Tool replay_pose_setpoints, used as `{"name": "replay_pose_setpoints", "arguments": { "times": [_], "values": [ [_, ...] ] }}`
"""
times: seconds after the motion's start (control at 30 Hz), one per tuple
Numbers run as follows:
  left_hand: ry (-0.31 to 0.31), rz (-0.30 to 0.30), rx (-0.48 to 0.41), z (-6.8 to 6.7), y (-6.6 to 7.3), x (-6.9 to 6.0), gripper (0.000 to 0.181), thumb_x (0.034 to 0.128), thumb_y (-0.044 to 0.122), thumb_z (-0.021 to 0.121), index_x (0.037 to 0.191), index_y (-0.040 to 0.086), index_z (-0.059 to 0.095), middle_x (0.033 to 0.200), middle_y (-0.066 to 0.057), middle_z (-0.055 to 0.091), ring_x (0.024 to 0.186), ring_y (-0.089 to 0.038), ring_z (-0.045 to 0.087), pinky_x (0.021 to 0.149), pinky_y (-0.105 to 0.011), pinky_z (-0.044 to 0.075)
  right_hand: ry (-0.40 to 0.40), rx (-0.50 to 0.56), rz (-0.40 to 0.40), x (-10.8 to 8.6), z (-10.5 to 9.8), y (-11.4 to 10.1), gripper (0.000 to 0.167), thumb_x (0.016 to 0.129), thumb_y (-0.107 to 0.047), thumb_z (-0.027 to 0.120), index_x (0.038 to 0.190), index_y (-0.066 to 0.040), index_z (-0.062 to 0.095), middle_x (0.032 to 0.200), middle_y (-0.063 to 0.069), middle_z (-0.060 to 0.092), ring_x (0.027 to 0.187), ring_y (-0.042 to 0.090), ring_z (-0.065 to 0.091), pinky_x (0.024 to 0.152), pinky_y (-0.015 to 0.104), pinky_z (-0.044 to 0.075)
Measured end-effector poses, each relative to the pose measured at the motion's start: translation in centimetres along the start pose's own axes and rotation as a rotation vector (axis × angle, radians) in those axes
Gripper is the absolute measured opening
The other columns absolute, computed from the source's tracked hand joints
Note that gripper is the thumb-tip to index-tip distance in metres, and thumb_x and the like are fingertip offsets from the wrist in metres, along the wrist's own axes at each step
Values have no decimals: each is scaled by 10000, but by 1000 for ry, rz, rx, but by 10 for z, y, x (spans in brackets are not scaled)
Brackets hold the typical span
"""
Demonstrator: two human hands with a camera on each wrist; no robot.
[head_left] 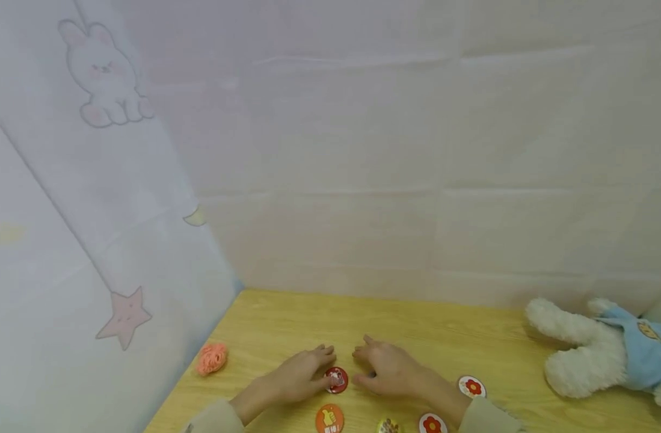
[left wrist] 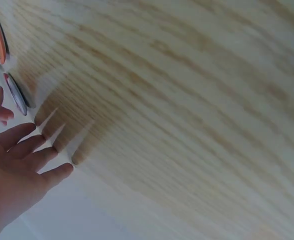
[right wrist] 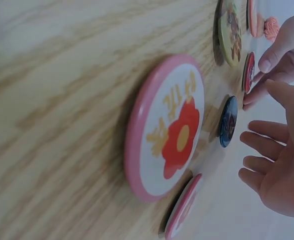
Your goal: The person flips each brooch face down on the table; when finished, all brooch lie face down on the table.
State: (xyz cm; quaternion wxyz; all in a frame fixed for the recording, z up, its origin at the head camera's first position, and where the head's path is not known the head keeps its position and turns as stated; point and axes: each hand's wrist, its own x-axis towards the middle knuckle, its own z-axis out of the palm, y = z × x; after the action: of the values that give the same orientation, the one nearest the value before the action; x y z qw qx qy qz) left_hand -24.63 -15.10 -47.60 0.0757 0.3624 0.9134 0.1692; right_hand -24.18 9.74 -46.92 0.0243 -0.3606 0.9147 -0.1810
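Observation:
Several round pin badges lie on the wooden table (head_left: 287, 319). My left hand (head_left: 300, 376) reaches over the table with relaxed fingers. Its thumb is at the edge of a red badge (head_left: 338, 380), but I cannot tell whether it grips it. In the left wrist view, the spread fingers (left wrist: 57, 175) of that hand have their tips at the tabletop. Across from it, my right hand (head_left: 390, 367) holds nothing, its fingers loosely extended. A dark blue badge (right wrist: 228, 121) lies near its fingertips in the right wrist view; in the head view that hand hides it.
Nearer to me are an orange thumbs-up badge (head_left: 329, 418), a yellowish badge (head_left: 388, 426) and two red-flower badges, one by the right forearm (head_left: 473, 386), another below it. A coral yarn ball (head_left: 212, 359) sits at the left edge; a white plush toy (head_left: 595, 361) in blue lies right.

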Motion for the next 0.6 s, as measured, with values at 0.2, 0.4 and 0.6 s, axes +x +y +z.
{"name": "replay_pose_setpoints", "arguments": {
  "times": [0.2,0.4,0.6],
  "values": [
    [-4,42,92,1,0,-1,618,972,519,513,1317,12,590,1423,-178,485,1317,-354,445,1029,-564,383,-36,-76,-45,1,12,-8,511,947,-445,585,1304,-82,624,1341,80,583,1349,367,399,1018,494,426],
    [27,78,139,4,-3,2,571,953,500,564,1280,36,628,1385,-166,526,1278,-338,495,1005,-536,422,-23,-104,-58,3,19,-10,432,948,-407,598,1233,-91,669,1340,101,580,1347,383,396,1039,506,401],
    [13,81,105,0,-6,3,703,888,619,580,1275,34,632,1378,-158,533,1280,-327,495,1021,-465,429,-6,-148,-80,4,21,-8,429,945,-425,592,1224,-109,670,1340,114,578,1336,400,405,1043,564,370]
  ]
}}
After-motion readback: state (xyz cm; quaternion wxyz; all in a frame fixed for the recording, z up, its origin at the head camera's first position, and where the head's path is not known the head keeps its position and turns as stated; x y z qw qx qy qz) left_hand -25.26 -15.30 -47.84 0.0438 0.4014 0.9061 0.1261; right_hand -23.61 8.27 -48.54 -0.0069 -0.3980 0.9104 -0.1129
